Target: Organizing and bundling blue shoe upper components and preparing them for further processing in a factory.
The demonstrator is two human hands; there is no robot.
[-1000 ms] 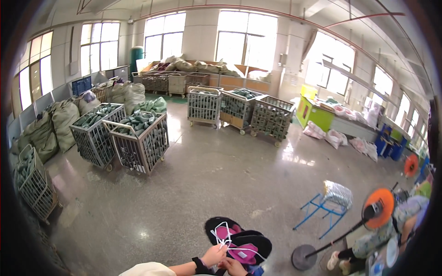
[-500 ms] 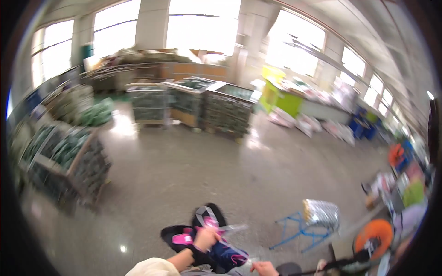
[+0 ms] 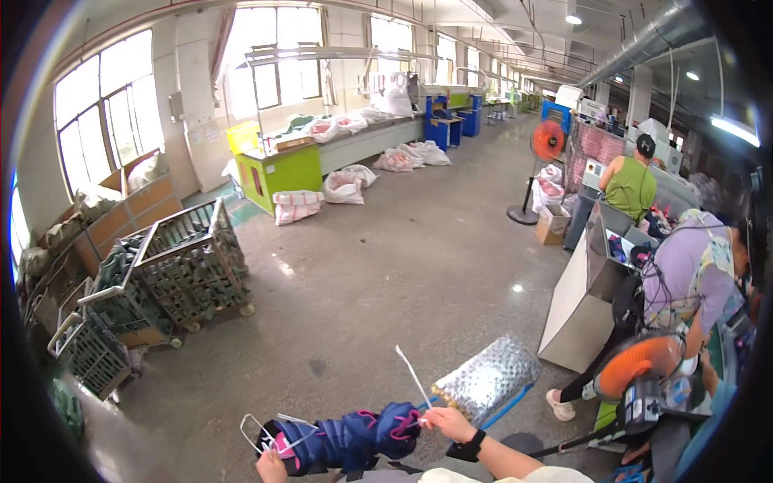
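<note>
A long bundle of navy-and-pink fabric pieces, which look like shoe uppers (image 3: 354, 439), stretches between my two hands at the bottom of the head view. My left hand (image 3: 272, 465) is closed at its left end, where a thin white strap (image 3: 251, 428) loops up in a bent outline. At the right end, my right hand (image 3: 449, 423) pinches another white strap (image 3: 413, 372), whose loose tail sticks up to the left. Just beyond the right hand is a stool with a blue frame and a silvery padded seat (image 3: 491, 374).
Wheeled crates (image 3: 189, 270) of grey-green pieces stand at left. White sacks (image 3: 342, 187) lie by a green-ended bench (image 3: 290, 173). On the right are an orange fan (image 3: 632, 366), a grey-white cabinet (image 3: 581, 290), a person in lilac (image 3: 684, 262) and one in green (image 3: 632, 187).
My view has swung to the right. The bundle has gone from slanting, with dark ends toward the floor, to lying stretched sideways. My hands are now wider apart, one at each end.
</note>
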